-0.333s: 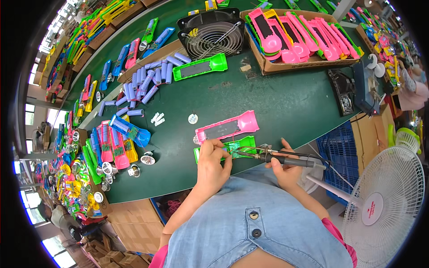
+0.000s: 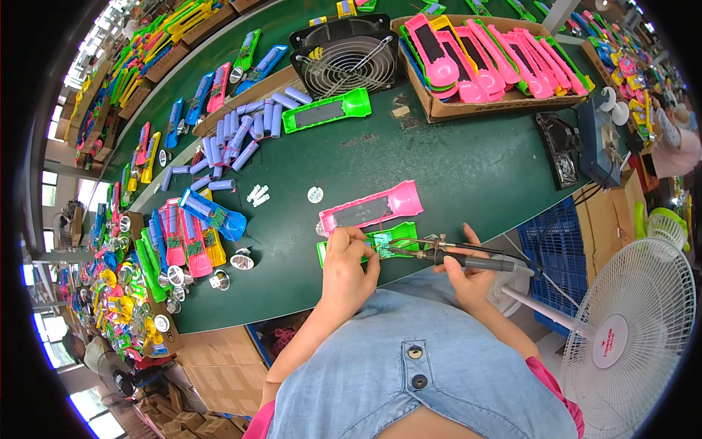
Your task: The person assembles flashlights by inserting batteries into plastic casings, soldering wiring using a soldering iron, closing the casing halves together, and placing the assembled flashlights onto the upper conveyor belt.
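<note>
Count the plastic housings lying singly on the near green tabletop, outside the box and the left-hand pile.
3: a pink housing at centre, a green housing partly covered by the left hand, and another green housing beside the purple cells. None looks wholly hidden.

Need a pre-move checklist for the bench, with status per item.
1. Soldering iron gripped by the right hand: ok, held by its black handle, tip end pointing at the green casing.
2. Green casing in working position: ok, in front of the person, just nearer than the pink casing.
3. Left hand at the work: ok, fingertips at the green casing; whether they pinch a wire is hidden.
4. Left fingertips safely clear of the iron's tip: cannot tell, they look close.
5. Iron's tip touching a joint: cannot tell, too small.
6. Purple cells away from the iron: ok, piled farther off to the left.
</note>
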{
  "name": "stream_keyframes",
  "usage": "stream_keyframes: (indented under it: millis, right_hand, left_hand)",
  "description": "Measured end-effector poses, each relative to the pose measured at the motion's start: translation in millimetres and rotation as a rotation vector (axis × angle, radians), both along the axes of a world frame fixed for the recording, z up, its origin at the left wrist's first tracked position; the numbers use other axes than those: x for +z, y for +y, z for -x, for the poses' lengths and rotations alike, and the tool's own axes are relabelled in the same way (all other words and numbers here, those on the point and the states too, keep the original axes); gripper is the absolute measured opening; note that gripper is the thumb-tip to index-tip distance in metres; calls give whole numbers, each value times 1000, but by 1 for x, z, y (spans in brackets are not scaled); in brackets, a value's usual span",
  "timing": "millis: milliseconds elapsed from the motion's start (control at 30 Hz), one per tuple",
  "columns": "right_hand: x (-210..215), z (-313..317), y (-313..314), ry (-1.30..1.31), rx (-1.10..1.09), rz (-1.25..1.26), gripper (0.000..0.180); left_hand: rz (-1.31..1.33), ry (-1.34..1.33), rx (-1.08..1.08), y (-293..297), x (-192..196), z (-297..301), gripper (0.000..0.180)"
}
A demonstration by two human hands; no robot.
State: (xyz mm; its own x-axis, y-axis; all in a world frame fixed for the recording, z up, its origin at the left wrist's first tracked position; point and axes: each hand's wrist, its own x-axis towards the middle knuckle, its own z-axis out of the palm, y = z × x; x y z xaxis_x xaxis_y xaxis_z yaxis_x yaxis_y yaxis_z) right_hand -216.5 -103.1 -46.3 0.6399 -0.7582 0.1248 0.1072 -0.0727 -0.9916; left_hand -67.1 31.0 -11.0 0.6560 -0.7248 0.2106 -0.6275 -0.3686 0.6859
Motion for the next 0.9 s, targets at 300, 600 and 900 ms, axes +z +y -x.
stream_keyframes:
  millis: [300,600,900]
  right_hand:
    - [4,7,-10,-4,-28,178,18]
    - [2,9,-6,1,0,181,17]
    - [3,0,1,-101,-45,-148,15]
  left_hand:
    - [-6,-14,-18,-1,1,-2,12]
    - [12,10,-8,-2,6,-1,12]
    - [566,1489,636,75,-11,29,35]
